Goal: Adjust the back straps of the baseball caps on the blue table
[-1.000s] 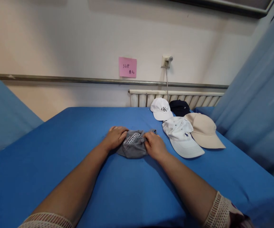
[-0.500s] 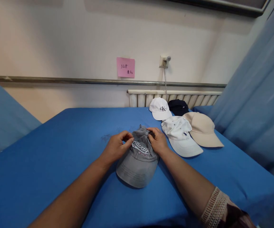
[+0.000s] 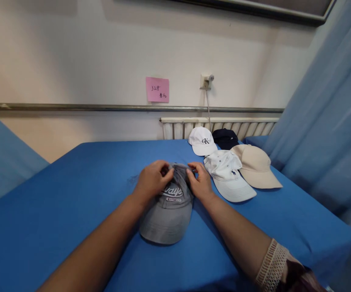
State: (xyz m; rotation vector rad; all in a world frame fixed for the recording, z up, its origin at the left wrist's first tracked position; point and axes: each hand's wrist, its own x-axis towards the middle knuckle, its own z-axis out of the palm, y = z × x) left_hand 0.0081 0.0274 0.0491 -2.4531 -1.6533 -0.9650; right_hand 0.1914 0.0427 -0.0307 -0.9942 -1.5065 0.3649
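Cap (image 3: 166, 221), single and grey, is held by left hand (image 3: 153, 180) and right hand (image 3: 201, 181) near four other caps (image 3: 229, 173).

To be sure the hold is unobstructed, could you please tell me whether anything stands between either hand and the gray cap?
Nothing visible does: the left hand and the right hand both hold the gray cap, one on each side. The nearest other cap lies to the right of the right hand, not in between.

We hold both forearms (image 3: 108, 239) outstretched, left hand (image 3: 151, 181) and right hand (image 3: 202, 183) near each other, each curled in a pinching grip.
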